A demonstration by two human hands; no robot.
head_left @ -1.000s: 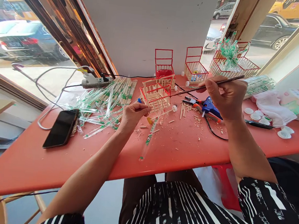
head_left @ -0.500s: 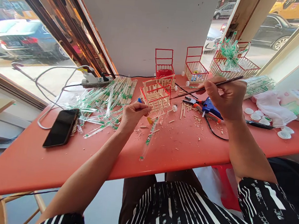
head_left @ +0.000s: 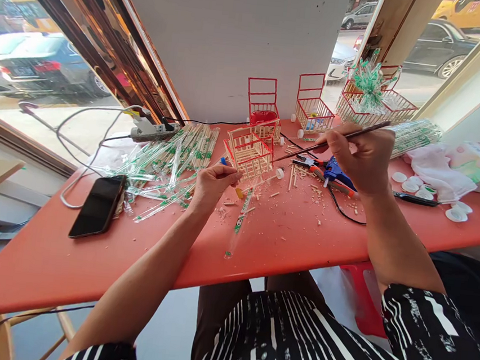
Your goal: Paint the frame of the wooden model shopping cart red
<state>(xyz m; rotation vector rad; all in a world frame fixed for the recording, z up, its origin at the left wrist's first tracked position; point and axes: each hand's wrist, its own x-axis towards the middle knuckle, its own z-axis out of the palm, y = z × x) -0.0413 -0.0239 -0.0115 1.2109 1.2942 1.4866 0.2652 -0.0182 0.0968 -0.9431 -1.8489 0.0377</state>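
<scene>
My left hand (head_left: pixel 216 184) is closed in a pinch on the near left corner of a miniature shopping cart (head_left: pixel 249 157) made of thin wooden sticks. Some of the cart's bars are red and others are bare wood; its white (head_left: pixel 280 174) and blue wheels show at the sides. Between the fingers of my right hand (head_left: pixel 360 156) is a slim dark paintbrush (head_left: pixel 376 127), slanting down to the left. Its tip is at the cart's right side; whether it touches a bar I cannot tell. A red dish (head_left: pixel 263 116) shows just behind the cart.
Finished-looking red carts (head_left: pixel 315 111) stand along the wall. A blue glue gun (head_left: pixel 335 171) and pliers (head_left: pixel 306 162) lie right of the cart, among wood scraps. Wrapped chopsticks (head_left: pixel 192 144), a power strip (head_left: pixel 153 131) and a phone (head_left: pixel 98 206) are on the left; white caps (head_left: pixel 457 213) lie right.
</scene>
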